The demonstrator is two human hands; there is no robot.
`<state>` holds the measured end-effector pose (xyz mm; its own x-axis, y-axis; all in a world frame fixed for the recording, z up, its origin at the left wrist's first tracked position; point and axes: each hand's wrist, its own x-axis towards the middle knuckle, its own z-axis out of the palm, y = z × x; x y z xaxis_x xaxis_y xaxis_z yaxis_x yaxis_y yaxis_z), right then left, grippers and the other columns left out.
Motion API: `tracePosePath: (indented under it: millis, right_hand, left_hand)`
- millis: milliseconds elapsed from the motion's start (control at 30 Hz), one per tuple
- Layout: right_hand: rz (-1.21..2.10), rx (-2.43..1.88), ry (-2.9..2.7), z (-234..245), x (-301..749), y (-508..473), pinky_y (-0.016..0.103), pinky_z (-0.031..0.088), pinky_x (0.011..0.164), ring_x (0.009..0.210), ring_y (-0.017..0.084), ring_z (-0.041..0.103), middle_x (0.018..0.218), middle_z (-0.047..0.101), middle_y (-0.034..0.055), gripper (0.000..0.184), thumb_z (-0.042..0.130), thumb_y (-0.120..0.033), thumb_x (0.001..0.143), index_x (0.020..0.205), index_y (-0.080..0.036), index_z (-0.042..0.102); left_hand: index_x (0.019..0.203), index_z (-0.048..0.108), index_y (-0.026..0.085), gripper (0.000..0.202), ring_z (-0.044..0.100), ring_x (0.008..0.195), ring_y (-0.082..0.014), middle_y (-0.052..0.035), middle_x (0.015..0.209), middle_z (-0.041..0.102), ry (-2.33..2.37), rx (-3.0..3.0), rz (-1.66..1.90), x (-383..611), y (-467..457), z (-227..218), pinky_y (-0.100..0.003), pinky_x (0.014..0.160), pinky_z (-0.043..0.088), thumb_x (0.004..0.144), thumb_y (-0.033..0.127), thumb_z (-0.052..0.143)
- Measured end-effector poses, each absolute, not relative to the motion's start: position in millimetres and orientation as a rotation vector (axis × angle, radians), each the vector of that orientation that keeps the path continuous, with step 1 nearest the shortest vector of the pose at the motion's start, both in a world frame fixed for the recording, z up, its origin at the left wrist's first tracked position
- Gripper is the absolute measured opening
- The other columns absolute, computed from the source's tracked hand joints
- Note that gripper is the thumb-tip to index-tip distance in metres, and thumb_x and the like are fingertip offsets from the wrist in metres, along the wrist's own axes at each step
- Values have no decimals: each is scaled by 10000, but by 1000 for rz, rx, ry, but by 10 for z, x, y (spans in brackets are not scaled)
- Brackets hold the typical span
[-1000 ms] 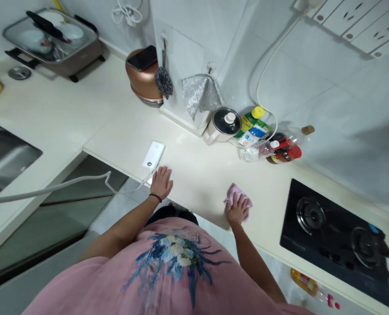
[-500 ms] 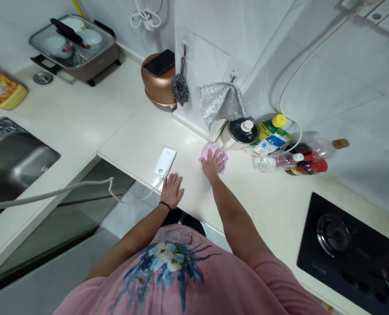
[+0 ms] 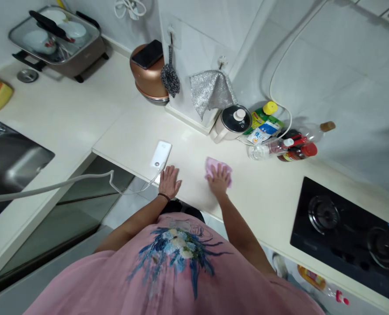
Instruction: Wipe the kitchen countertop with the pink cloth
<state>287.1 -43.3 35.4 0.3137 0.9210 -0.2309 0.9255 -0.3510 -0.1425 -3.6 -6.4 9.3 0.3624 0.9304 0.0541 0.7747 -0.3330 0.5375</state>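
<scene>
Pink cloth under right hand
Hands are laid flat, apart; even pressure is best kept, clear of the power bank beside the left hand.

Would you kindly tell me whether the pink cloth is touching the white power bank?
Apart: the head view plainly shows a stretch of countertop between the pink cloth and the white power bank.

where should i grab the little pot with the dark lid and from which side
Probably best by the pale handle as the grip, coming from the near left. It juts from the pot toward the front of the counter, while packets crowd the right side. The knob would likely lift only the lid.
</scene>
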Motion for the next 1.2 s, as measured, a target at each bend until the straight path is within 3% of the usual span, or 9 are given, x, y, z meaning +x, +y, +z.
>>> tracePosePath:
  millis: [167,300,400,500,633,800,900,1000,1200]
  right_hand:
    - [-347,2969,1025,356,3811,-1596,783,199,1245,1669,383,120,1814,189,135,671,254,-545,1089,1721,-320,237]
    - [-255,3064,767,330,3571,-2105,844,212,1198,1664,410,136,1802,209,173,672,237,-534,1091,1725,-314,220]
    - [-326,2906,1109,312,2901,-1894,801,158,1243,1676,401,70,1813,177,157,669,287,-516,1090,1719,-292,252]
    - [-545,2588,1613,339,2179,-1409,750,86,1284,1683,388,-2,1834,112,78,671,373,-540,1077,1711,-356,256]
    - [-722,2167,2172,451,1570,-891,670,-29,1325,1691,338,12,1832,125,5,641,436,-513,1074,1691,-401,308]
    - [-765,1995,2368,554,1685,-1005,592,-50,1351,1693,267,52,1820,182,-39,581,425,-441,1086,1664,-410,376]
    - [-740,2125,2179,544,2075,-1425,593,-20,1351,1692,273,59,1816,199,-59,577,419,-455,1082,1657,-434,379]
    - [-650,2327,1850,474,2523,-1906,622,33,1340,1690,301,63,1821,193,-39,597,401,-466,1076,1670,-427,352]
    - [-421,2716,1193,328,3518,-2858,697,149,1292,1682,337,92,1825,179,72,646,251,-467,1083,1717,-342,246]
  left_hand:
    - [1659,411,135,674,164,1675,-321,-164,1753,330,1480,2220,526,-36,-71,96,-586,1355,71,1065,454,405]
    - [1671,390,141,680,148,1679,-312,-156,1757,325,1466,2207,535,-57,-86,96,-578,1357,60,1062,444,399]
    - [1669,387,129,699,138,1680,-323,-164,1758,319,1444,2201,530,-66,-74,97,-584,1356,57,1056,466,403]
    - [1682,361,130,737,121,1681,-334,-168,1760,313,1411,2204,515,-70,-39,117,-598,1354,61,1045,497,420]
    - [1673,385,143,742,114,1681,-345,-163,1749,339,1188,2271,462,-240,-94,166,-613,1343,139,1039,528,405]
    - [1620,487,229,626,321,1619,-320,-136,1672,472,901,2324,354,-1064,-500,146,-579,1303,310,1054,464,360]
    - [1622,483,228,623,481,1505,-349,-178,1559,574,1149,2269,390,-1533,-712,102,-608,1251,380,1054,442,344]
    - [1626,474,218,629,529,1450,-353,-189,1506,605,1228,2238,428,-1519,-743,92,-605,1240,394,1055,444,339]
    - [1628,455,202,607,351,1597,-309,-156,1622,507,1140,2253,543,-481,-316,126,-563,1309,318,1077,423,328]
